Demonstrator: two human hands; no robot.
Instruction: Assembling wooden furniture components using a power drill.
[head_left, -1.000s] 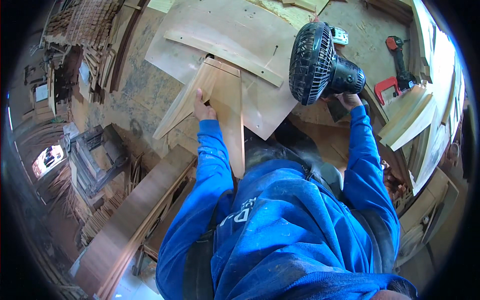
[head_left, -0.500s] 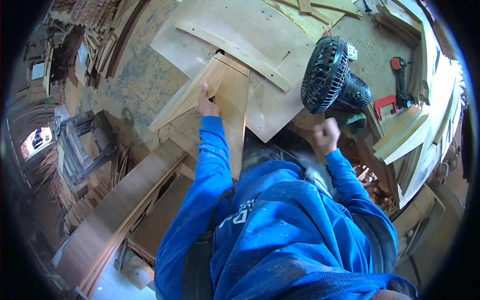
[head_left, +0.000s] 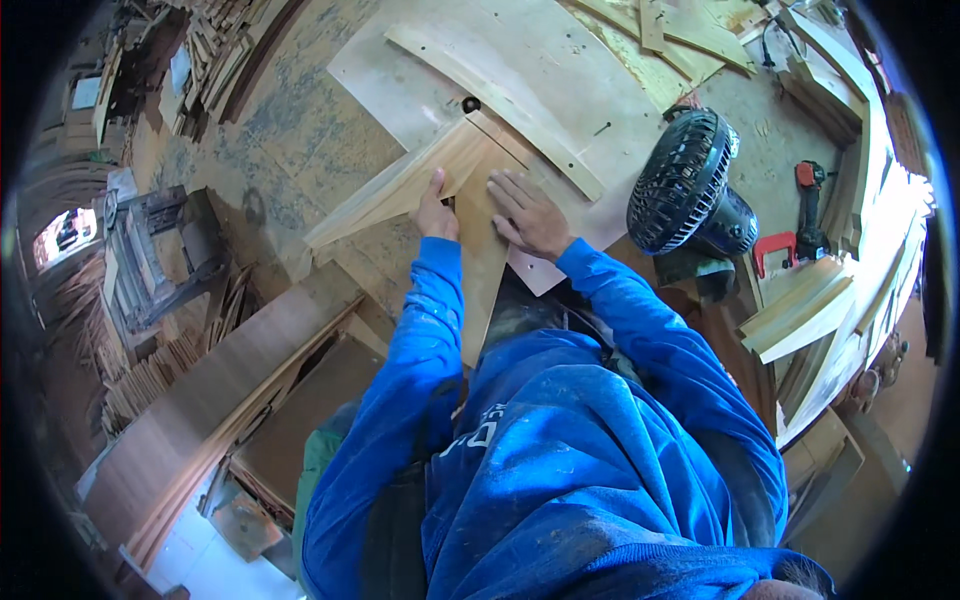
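Observation:
Two wide, pale wooden boards meet at an angle, with one leg (head_left: 385, 195) running to the left and the other leg (head_left: 484, 275) coming down toward my body. At their inner corner, my left hand (head_left: 436, 212) is closed on the wood, its thumb up along the left leg. My right hand (head_left: 532, 215) lies flat on the other leg near the joint, fingers stretched out and holding nothing. Beyond the joint, a long wooden strip (head_left: 500, 115) lies across a pale sheet (head_left: 400, 95), beside a dark round hole (head_left: 471, 104).
A black fan (head_left: 690, 185) stands to the right of my right hand. Farther right are a cordless power tool (head_left: 808, 205), a red clamp (head_left: 772, 250) and stacked wooden pieces (head_left: 800, 305). Long boards (head_left: 235, 365) lie at the lower left. A nail (head_left: 602, 129) rests on the sheet.
My right hand has come from beside the fan leftward onto the boards, going from closed to flat. My left hand keeps its grip. The whole view has shifted slightly.

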